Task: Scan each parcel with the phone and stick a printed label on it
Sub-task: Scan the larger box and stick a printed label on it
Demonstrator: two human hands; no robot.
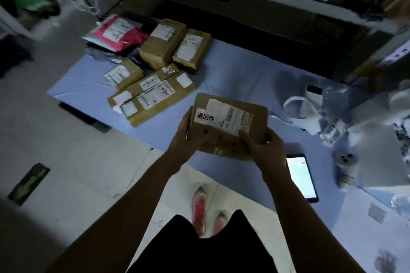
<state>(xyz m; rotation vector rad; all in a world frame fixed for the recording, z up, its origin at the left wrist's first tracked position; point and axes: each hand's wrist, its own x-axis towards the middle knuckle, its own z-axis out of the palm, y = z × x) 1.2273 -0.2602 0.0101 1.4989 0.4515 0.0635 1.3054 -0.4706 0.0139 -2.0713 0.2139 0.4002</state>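
Nearest us, the black phone with its lit white screen (301, 176) lies face up on the pale blue sheet (233, 68), just right of our right wrist. Our left hand (188, 134) and right hand (265, 147) each curl round an end of the brown taped cardboard parcel (226, 139), which sits between them with its white printed label (205, 116) facing up. We judge the label wants pressing flat with the thumbs, edges down, barcode left uncovered. Beyond, to the left, lies the heap of brown labelled parcels (155, 77), where this one likely belongs.
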